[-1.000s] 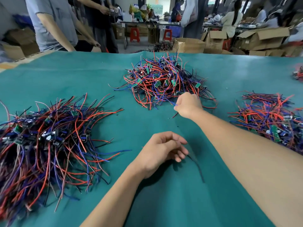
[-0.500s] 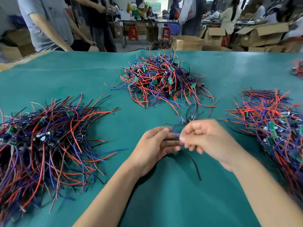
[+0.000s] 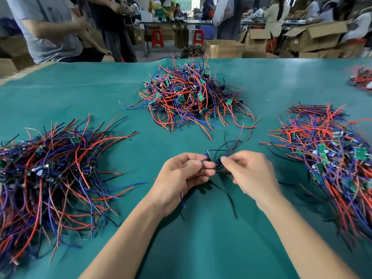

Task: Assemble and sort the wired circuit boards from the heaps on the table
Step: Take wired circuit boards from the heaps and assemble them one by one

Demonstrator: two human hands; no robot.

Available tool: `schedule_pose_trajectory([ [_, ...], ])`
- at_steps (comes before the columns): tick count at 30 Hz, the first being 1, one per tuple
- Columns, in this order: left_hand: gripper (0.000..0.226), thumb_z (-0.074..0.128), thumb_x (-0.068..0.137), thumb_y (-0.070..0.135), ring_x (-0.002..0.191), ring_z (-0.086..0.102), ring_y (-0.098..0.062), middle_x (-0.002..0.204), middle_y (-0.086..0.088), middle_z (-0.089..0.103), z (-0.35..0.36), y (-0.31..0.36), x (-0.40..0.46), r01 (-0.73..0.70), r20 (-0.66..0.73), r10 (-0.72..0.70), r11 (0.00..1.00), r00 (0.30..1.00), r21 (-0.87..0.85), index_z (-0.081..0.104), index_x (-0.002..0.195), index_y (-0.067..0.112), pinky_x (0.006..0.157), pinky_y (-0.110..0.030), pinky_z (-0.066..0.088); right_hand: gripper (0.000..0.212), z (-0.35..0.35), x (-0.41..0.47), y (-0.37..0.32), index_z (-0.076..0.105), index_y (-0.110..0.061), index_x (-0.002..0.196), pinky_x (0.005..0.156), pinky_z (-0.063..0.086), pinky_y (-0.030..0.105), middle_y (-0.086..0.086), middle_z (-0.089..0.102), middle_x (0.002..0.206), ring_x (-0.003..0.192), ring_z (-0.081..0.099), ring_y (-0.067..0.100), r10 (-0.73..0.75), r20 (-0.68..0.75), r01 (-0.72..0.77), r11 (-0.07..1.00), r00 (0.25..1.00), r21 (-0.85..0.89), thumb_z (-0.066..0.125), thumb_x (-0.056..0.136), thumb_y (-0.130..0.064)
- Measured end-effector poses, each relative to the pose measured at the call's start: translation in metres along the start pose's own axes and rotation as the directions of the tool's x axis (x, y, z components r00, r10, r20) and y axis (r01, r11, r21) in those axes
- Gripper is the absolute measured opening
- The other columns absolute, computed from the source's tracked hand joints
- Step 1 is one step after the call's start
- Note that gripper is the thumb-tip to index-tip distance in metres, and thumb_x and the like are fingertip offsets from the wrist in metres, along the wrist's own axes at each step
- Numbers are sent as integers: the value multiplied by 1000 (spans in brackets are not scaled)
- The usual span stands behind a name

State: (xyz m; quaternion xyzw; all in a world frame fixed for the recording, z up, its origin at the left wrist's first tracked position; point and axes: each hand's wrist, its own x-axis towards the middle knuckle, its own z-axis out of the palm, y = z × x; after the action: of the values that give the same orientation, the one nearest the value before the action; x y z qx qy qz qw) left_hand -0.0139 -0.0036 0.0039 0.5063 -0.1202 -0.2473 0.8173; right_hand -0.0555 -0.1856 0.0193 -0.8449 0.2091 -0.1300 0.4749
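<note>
My left hand [image 3: 182,174] and my right hand [image 3: 249,172] meet over the middle of the green table [image 3: 201,248]. Between their fingertips they pinch a small wired circuit board [image 3: 216,163] with blue and black leads; one black wire trails down toward me. Three heaps of wired boards lie around: a middle heap [image 3: 189,97] straight ahead, a left heap [image 3: 50,174] with long red, blue and black wires, and a right heap [image 3: 330,150] with green boards showing.
A smaller wire pile [image 3: 362,78] lies at the far right edge. Beyond the table's far edge stand people, open cardboard boxes [image 3: 223,48] and red stools [image 3: 158,38].
My right hand reached into the middle heap, pulled a wired board back toward me, and met my left hand. Both hands now pinch it together.
</note>
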Motion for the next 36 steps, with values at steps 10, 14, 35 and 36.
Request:
schedule_pose_trajectory([
  [10,18,51,97,-4,89,68,-24,103,-21,73,2,-2,-3,-40,137,6,968,991,246,65,109,-3,78,-26,54,17,-2,6,-7,73,-16,95,46,47,24,0,70,70,56,60,14,86,-12,-63,810,996,584,77,84,-4],
  [14,18,49,98,-7,88,70,-24,103,-21,72,5,-3,-1,-60,17,58,989,998,134,62,109,-2,76,-26,57,18,-16,11,-9,70,-17,98,53,49,23,0,67,78,63,62,15,109,-112,0,716,988,698,71,90,-2],
  [35,19,62,94,2,95,70,-23,106,-20,72,12,-1,-4,-173,-10,183,943,983,284,67,112,2,86,-30,56,17,-10,-6,-16,79,-15,93,58,46,21,12,69,81,66,59,14,-233,120,84,709,965,701,79,77,-10],
  [36,21,57,97,3,96,70,-27,106,-20,72,12,0,-4,-147,-1,150,966,989,211,64,116,2,85,-31,57,21,-7,-9,-16,79,-15,95,58,47,21,14,69,83,67,59,15,-248,217,11,681,944,732,79,74,-13],
])
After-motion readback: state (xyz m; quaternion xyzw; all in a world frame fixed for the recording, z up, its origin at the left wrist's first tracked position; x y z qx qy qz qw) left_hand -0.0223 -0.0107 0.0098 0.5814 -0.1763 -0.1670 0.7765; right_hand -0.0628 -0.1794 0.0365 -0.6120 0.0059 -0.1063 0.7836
